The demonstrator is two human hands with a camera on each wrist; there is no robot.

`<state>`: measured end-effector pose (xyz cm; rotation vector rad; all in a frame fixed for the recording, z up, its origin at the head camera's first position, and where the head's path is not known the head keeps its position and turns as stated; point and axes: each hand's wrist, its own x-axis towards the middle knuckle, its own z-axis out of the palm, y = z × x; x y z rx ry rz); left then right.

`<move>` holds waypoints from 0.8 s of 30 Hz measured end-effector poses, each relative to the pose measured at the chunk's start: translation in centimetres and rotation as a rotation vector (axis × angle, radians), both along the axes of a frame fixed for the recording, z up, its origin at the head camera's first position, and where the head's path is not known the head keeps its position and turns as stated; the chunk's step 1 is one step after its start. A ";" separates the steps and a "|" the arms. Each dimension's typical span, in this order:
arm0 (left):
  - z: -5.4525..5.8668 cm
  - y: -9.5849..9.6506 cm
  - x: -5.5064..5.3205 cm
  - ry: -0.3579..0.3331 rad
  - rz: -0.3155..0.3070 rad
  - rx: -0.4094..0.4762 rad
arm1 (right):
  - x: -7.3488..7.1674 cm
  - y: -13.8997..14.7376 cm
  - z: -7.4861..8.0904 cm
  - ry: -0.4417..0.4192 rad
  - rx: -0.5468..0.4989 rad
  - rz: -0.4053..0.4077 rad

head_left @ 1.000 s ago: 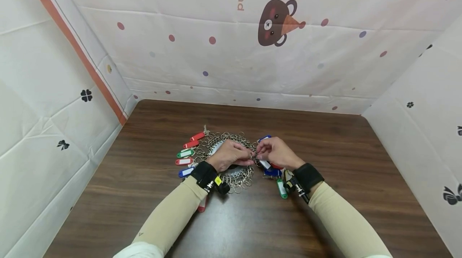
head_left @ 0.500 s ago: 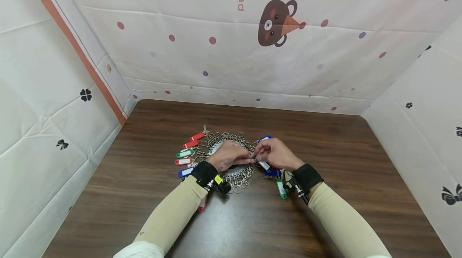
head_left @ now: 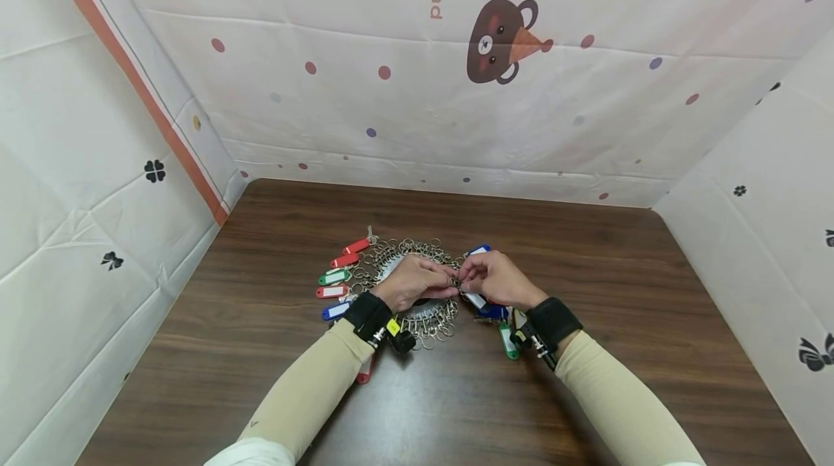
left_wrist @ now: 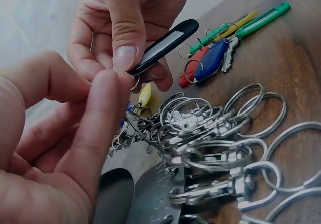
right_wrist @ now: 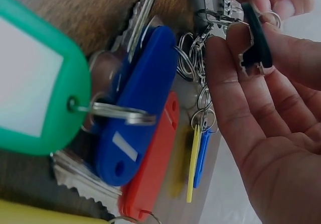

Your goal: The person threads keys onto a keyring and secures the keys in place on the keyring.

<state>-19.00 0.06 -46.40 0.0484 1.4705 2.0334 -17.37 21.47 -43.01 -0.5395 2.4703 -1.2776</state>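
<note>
My left hand point(head_left: 415, 281) and right hand point(head_left: 498, 279) meet fingertip to fingertip at the right rim of a round metal key rack point(left_wrist: 155, 196) hung with many snap hooks. In the left wrist view, my right thumb and fingers pinch a black key tag point(left_wrist: 168, 43). At the tag's lower end, my left thumb and fingertip pinch its small split ring point(left_wrist: 135, 83), partly hidden by them. The right wrist view shows the black tag edge-on with a key point(right_wrist: 251, 61) beside it. Bare steel rings point(left_wrist: 288, 156) hang from the hooks close to my left hand.
Red, green and blue key tags point(head_left: 334, 277) fan out left of the rack on the wooden table point(head_left: 586, 379). Several more, among them a blue tag point(right_wrist: 140, 108) and a green tag point(right_wrist: 40, 78), lie below my right wrist. A red tag point(head_left: 365, 370) shows beside my left forearm.
My right hand's fingertips have shifted slightly left, closing in on my left fingertips. The rack and the tags around it stay where they were.
</note>
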 end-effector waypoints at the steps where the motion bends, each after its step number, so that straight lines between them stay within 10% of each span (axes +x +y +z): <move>1: -0.1 0.1 0.0 0.010 0.005 0.005 | 0.0 0.0 0.0 0.002 -0.002 0.001; 24: -0.4 0.3 0.0 0.012 0.056 0.000 | 0.2 -0.5 -0.3 0.084 -0.023 -0.025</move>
